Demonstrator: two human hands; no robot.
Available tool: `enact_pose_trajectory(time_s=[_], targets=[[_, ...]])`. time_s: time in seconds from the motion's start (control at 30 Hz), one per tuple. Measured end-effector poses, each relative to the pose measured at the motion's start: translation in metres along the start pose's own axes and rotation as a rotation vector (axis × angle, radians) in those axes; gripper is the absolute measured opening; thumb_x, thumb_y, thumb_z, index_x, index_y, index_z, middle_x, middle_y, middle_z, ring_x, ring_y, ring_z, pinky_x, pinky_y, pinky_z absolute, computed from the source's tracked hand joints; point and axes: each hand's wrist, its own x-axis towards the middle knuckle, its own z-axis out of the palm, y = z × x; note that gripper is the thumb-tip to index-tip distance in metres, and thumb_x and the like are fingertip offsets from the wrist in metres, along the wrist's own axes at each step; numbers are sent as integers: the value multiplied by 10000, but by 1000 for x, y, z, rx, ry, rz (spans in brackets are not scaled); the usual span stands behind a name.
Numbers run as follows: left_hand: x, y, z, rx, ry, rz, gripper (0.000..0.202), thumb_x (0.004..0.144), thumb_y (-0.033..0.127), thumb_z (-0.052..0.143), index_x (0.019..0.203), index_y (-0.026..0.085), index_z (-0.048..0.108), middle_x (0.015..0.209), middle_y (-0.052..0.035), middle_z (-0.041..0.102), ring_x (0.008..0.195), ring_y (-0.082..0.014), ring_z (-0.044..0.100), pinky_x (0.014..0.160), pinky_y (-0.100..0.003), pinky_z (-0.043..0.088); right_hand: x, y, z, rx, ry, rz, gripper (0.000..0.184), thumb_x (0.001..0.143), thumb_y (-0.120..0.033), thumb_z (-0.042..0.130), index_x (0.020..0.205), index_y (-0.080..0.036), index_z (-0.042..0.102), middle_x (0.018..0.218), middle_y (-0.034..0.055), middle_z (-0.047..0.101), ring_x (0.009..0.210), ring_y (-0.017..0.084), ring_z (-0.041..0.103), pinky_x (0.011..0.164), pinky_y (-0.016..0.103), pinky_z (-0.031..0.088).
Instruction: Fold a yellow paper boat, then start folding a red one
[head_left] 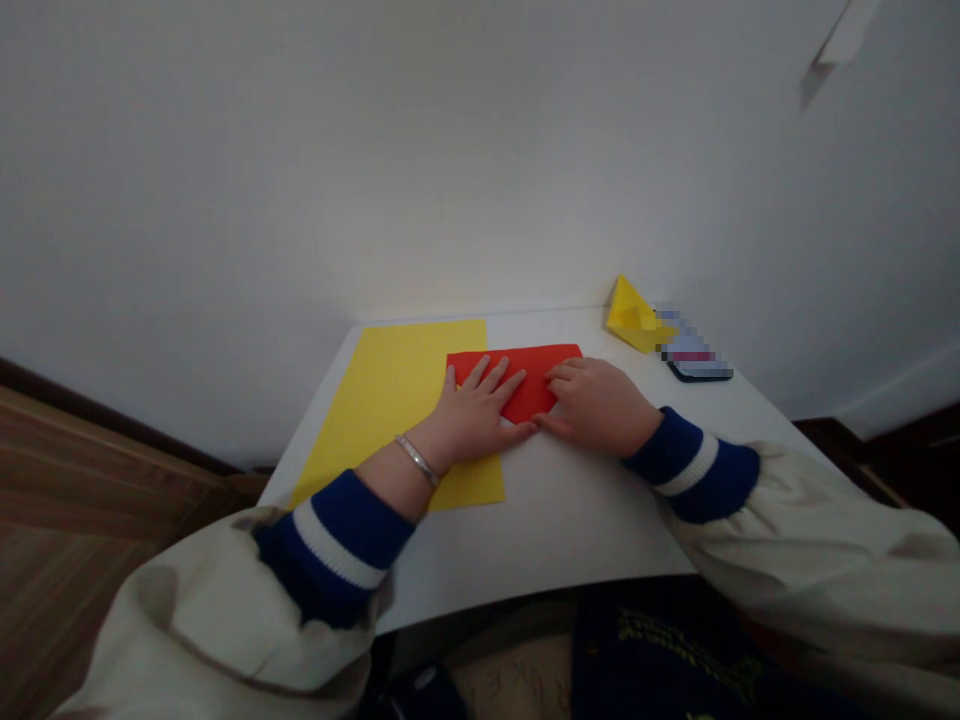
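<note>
A folded piece of red paper lies in the middle of the white table, its left part over a yellow sheet. My left hand presses flat on the red paper with its fingers spread and a silver bracelet at the wrist. At the paper's right side my right hand has its fingers bent over the edge, the thumb near the lower corner. The two thumbs almost meet in front of the paper. Both hands cover parts of its lower edge.
A yellow folded paper shape stands at the back right, beside a phone with a blurred screen. The white table meets a pale wall behind. Wooden furniture is close on the left.
</note>
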Motion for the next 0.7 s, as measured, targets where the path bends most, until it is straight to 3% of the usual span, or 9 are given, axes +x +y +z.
enact_pose_trajectory(time_s=[0.17, 0.4, 0.7], targets=[[-4, -7, 2, 11, 11, 49, 795, 844, 728, 298, 1488, 266, 236, 1563, -74, 191, 1442, -328, 98, 1119, -610, 26, -1, 8, 5, 118, 9, -181, 281, 870, -323, 554, 1000, -132, 713, 1060, 105, 705, 970, 199, 629, 867, 321, 443], [-10, -5, -3, 1, 53, 140, 868, 785, 728, 452, 1459, 196, 326, 1518, -124, 311, 1399, -320, 245, 1139, -493, 164, -1, 15, 10, 25, 38, -326, 188, 899, -222, 522, 920, -155, 697, 897, 81, 713, 778, 165, 622, 679, 293, 405], [-13, 3, -21, 11, 156, 276, 588, 808, 571, 579, 1225, 156, 583, 1313, -119, 562, 1185, -275, 514, 1014, -405, 384, -2, 11, 8, -22, 141, -269, 203, 882, -226, 499, 907, -157, 687, 881, 75, 708, 763, 178, 600, 658, 306, 363]])
